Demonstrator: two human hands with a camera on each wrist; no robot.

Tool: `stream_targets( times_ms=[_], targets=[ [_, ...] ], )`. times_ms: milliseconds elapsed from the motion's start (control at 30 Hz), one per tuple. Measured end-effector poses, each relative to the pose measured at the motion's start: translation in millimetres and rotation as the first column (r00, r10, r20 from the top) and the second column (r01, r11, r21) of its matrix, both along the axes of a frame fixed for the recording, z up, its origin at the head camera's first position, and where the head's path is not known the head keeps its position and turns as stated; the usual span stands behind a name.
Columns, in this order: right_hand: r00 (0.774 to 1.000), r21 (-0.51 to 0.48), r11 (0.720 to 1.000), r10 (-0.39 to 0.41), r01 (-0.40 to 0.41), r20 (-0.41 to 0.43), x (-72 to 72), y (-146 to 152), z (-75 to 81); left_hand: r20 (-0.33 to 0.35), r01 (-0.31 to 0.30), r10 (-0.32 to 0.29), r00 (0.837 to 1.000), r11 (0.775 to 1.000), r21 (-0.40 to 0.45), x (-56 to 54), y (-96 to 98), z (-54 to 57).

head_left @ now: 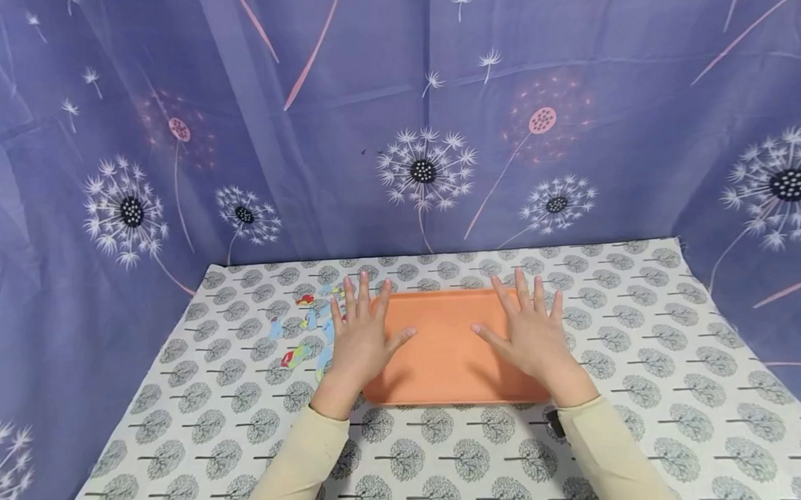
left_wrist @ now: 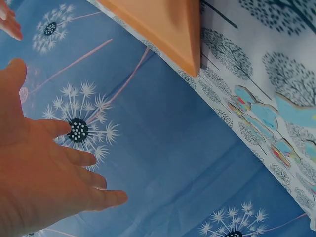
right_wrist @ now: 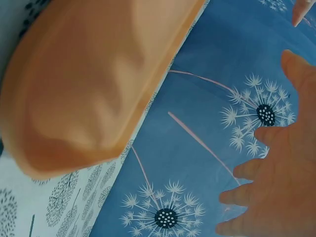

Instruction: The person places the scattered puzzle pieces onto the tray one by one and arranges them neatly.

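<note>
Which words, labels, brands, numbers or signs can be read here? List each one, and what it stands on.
None: no readable text in any view.
Orange tray: no lettering visible.
Colourful pieces: too small to tell whether their printing includes letters.
Tablecloth: tree print only.
Curtain: dandelion print, no writing seen.

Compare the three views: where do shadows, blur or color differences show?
Head view: soft shadows on the tray beside the left hand and right hand; left wrist view: curtain looks bluer than in the head view; right wrist view: tray looks blurry, curtain flowers sharper.
</note>
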State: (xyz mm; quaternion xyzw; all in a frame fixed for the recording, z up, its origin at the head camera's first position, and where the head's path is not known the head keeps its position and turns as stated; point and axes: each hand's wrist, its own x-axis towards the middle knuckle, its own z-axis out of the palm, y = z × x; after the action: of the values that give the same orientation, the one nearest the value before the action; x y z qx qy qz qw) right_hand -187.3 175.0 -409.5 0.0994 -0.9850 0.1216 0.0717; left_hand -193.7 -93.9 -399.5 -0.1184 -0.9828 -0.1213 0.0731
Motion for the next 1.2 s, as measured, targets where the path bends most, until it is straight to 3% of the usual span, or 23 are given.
stream_targets(
  times_ms=[633,967,1200],
  targets=[
    [0.996,-0.078,0.996,0.04,-0.046,-0.08,-4.3,19.5,1.4,-0.086,0.042,-0.033,0.996,0.994,0.103,-4.2,-34.5,5.6],
    [0.992,-0.155,0.985,0.059,-0.075,-0.107,-8.8,33.8,3.0,-0.06,0.02,-0.009,0.998,0.984,0.177,-9.1,-61.7,11.1],
    [0.994,-0.275,0.957,0.067,-0.09,-0.091,-12.6,45.2,0.6,-0.044,0.022,-0.012,0.999,0.97,0.241,-16.7,-79.8,11.2]
  ],
)
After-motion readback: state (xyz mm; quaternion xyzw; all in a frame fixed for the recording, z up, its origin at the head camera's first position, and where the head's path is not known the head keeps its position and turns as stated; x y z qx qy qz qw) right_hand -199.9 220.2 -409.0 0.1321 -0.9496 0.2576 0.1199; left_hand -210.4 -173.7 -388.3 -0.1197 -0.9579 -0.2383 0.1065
